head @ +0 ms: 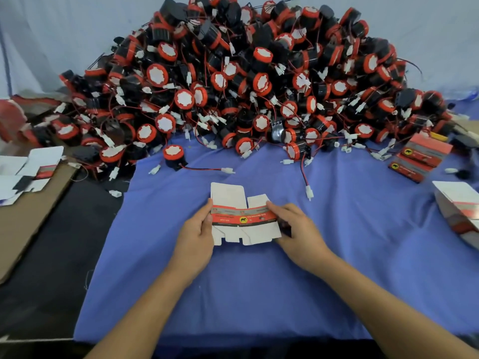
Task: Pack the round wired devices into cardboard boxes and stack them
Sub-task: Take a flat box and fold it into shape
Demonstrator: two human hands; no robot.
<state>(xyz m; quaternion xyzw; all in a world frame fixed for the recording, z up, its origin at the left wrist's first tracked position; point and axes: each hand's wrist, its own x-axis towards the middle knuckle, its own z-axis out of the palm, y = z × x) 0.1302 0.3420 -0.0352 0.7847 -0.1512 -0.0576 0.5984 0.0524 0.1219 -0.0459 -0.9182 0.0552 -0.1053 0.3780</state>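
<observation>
Near the middle of the bench, over a blue cloth (pixel 259 294), a flat cardboard box (pixel 245 221), white with a red and grey band and a small yellow badge, not yet folded into shape. Gripped at its left end by the left hand (pixel 197 229), thumb on top, the rest tucked behind. Gripped at its right end by the right hand (pixel 295 229), fingers (pixel 275 208) curled over the printed band. Two bare arms reaching in from the near edge. Along the far edge, a huge pile of round wired devices (pixel 246 86), black and red with white faces, thin wires and little white plugs sticking out everywhere. One loose device (pixel 173 156) just in front of the pile, on the cloth, its wire trailing off to the right, well apart from the box. Near the right edge, a short stack of closed red boxes (pixel 420 159), and closer in, another box (pixel 461 206) lying tilted, partly cut off from view. By the left edge, more flat boxes (pixel 28 169) on a sheet of brown cardboard (pixel 26 224).
</observation>
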